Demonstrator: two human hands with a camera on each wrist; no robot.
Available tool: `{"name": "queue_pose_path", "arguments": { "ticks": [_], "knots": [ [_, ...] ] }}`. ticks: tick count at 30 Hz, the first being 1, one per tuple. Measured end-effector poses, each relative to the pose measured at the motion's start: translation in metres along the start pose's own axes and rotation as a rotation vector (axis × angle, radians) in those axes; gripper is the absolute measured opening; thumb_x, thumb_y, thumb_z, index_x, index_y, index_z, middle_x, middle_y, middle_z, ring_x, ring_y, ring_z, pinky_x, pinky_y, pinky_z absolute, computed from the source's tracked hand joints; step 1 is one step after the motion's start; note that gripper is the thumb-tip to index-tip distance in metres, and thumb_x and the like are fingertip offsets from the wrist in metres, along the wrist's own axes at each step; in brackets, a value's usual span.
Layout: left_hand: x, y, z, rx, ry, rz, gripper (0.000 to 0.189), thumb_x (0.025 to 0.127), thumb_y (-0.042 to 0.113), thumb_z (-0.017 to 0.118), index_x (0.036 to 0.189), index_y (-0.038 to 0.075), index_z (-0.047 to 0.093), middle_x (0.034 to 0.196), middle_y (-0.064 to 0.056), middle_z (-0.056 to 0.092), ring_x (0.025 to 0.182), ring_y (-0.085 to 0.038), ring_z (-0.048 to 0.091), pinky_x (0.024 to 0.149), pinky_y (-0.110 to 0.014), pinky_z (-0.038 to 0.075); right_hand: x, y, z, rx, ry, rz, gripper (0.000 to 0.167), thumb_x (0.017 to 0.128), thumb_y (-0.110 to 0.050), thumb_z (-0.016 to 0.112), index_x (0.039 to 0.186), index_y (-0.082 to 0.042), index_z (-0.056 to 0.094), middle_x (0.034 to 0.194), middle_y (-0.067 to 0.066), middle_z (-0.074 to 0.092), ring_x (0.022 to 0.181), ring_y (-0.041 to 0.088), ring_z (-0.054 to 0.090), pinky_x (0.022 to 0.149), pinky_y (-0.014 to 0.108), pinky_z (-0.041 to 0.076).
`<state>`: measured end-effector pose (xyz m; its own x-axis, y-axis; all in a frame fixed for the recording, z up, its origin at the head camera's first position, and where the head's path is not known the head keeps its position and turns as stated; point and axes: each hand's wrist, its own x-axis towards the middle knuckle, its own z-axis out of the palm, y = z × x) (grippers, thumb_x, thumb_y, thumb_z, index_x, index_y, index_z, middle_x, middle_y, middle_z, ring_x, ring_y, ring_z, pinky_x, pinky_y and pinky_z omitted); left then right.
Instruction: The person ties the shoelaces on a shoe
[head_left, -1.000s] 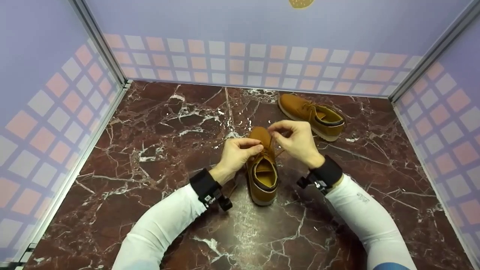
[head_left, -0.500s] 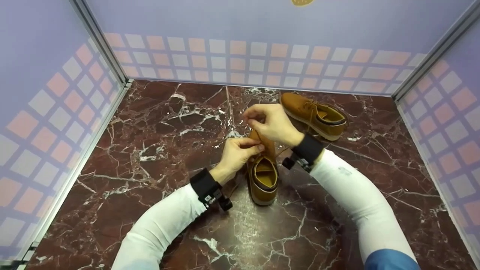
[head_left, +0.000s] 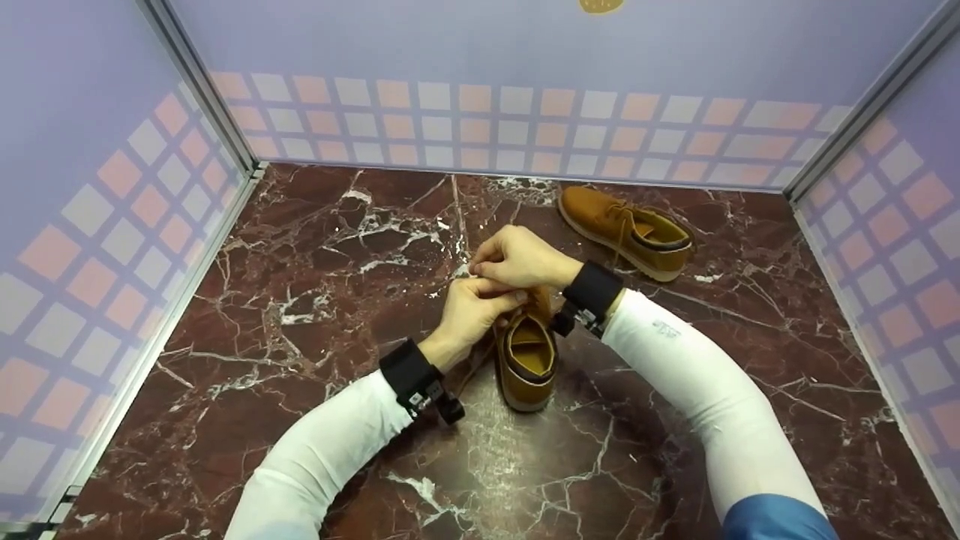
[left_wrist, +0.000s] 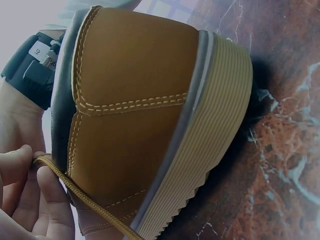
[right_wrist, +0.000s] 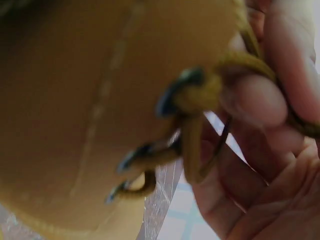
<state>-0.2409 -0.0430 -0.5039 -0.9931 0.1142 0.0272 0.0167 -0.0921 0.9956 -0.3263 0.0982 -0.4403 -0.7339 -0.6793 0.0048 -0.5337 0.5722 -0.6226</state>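
Note:
A tan leather lace-up shoe (head_left: 527,388) stands between the hands in the head view, its heel toward the person. My left hand (head_left: 466,313) pinches a brown shoelace (left_wrist: 86,198) between thumb and fingers at the shoe's left side. Close above it, my right hand (head_left: 523,259) reaches across the toe, thumb and index brought together on the lace. In the right wrist view, the shoelace (right_wrist: 245,62) loops around a fingertip beside metal eyelets (right_wrist: 181,92). The hands cover most of the toe in the head view.
A matching tan shoe (head_left: 600,214) lies at the back right, its laces on top. Purple checkered panels (head_left: 480,120) enclose the back and both sides of the dark red marbled surface (head_left: 360,315).
My right hand has swung from the shoe's right side, up over the toe, and down to the left beside my left hand. The left hand has stayed in place, still pinching the lace.

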Motion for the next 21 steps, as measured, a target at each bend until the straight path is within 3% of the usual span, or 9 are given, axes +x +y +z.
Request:
{"name": "queue_pose_path", "arguments": {
  "ticks": [6,11,15,18,21],
  "knots": [
    [0.000,0.001,-0.001,0.015,-0.007,-0.010,0.022,0.094,0.003,0.088,0.115,-0.005,0.085,0.081,0.005,0.085,0.061,-0.005,0.069,0.056,-0.019,0.057,-0.018,0.005,-0.011,-0.036,-0.004,0.004,0.026,0.108,-0.022,0.067,0.118,-0.010,0.088,0.108,0.008,0.089,0.078,0.012,0.066,0.077,0.029,0.054],
    [0.001,-0.001,-0.002,0.005,-0.012,-0.009,0.026,0.095,0.003,0.088,0.117,-0.010,0.082,0.085,0.001,0.086,0.062,-0.005,0.069,0.055,-0.019,0.057,-0.038,0.010,-0.025,-0.030,0.071,-0.031,0.022,0.106,-0.022,0.070,0.114,-0.013,0.088,0.105,0.008,0.088,0.070,0.009,0.062,0.067,0.024,0.050],
    [0.001,-0.001,-0.002,0.033,-0.018,-0.004,0.024,0.095,0.003,0.088,0.116,-0.007,0.082,0.090,-0.003,0.087,0.061,-0.005,0.069,0.056,-0.019,0.058,-0.053,0.018,-0.030,0.005,0.115,-0.058,0.014,0.101,-0.022,0.079,0.103,-0.012,0.089,0.094,0.007,0.087,0.061,0.004,0.057,0.059,0.018,0.046],
    [0.002,0.000,-0.002,0.062,-0.024,0.021,0.021,0.094,0.004,0.089,0.113,-0.004,0.084,0.093,-0.007,0.088,0.060,-0.005,0.067,0.056,-0.019,0.057,-0.062,0.024,-0.030,0.048,0.093,-0.073,0.010,0.098,-0.022,0.086,0.100,-0.013,0.089,0.090,0.006,0.087,0.064,0.008,0.066,0.063,0.015,0.052],
    [0.003,0.000,-0.002,0.089,-0.018,0.054,0.018,0.093,0.005,0.091,0.109,-0.003,0.086,0.092,-0.009,0.087,0.059,-0.005,0.066,0.057,-0.020,0.056,-0.068,0.029,-0.027,0.098,0.075,-0.075,0.009,0.098,-0.021,0.088,0.102,-0.013,0.090,0.093,0.007,0.088,0.076,0.021,0.077,0.070,0.015,0.058]
  ]
}}
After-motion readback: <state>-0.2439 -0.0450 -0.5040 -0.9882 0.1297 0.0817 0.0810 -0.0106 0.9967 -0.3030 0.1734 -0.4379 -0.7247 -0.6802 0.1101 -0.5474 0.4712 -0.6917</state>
